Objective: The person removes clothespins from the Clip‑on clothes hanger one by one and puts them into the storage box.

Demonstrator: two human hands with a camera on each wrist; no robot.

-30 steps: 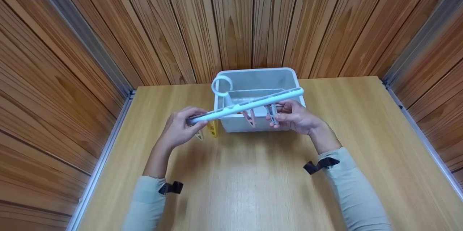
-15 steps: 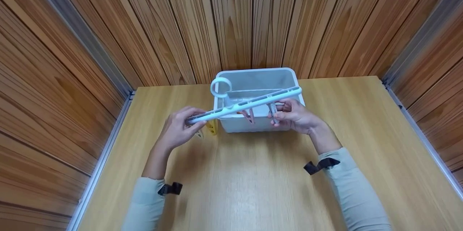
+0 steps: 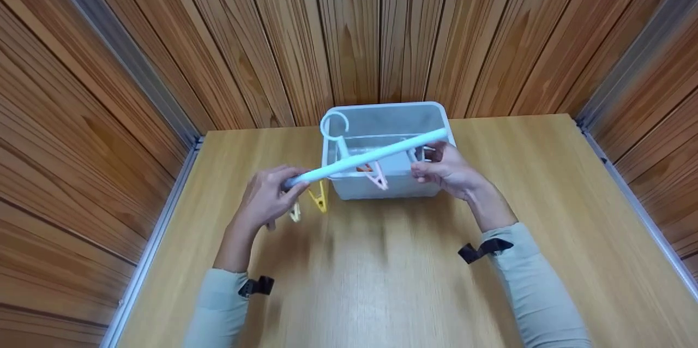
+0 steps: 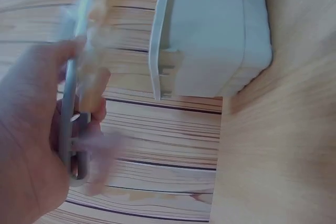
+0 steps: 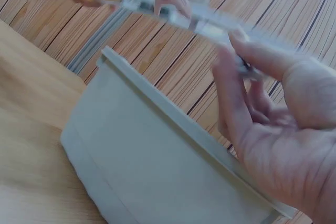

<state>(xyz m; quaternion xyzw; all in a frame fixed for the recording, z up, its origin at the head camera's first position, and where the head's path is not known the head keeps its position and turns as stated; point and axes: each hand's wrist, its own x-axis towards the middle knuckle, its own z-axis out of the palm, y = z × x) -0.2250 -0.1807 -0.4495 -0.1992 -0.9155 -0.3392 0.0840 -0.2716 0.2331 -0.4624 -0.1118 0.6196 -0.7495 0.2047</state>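
A pale blue peg hanger (image 3: pixel 371 156) with a ring hook (image 3: pixel 334 123) is held in the air in front of a white plastic bin (image 3: pixel 436 111). My left hand (image 3: pixel 267 198) grips the bar's left end (image 4: pixel 67 124), fingers curled round it. My right hand (image 3: pixel 444 168) holds the right end, thumb and fingers pinching at a grey peg under the bar (image 5: pixel 244 69). Yellow (image 3: pixel 319 198), cream (image 3: pixel 295 211) and pink (image 3: pixel 377 178) pegs hang from the bar. The wrist views are blurred by motion.
The bin (image 4: pixel 210 40) stands on a light wooden table (image 3: pixel 381 271) against the wood-panelled back wall (image 3: pixel 354 26). Panelled side walls with metal edge strips (image 3: pixel 163 217) close in left and right. The bin's grey outer wall (image 5: pixel 157 166) lies just below my right hand (image 5: pixel 273 124).
The hanger has rolled so its smooth top edge faces me, and its right end has risen slightly over the bin. The pegs have swung. Both hands keep their hold.
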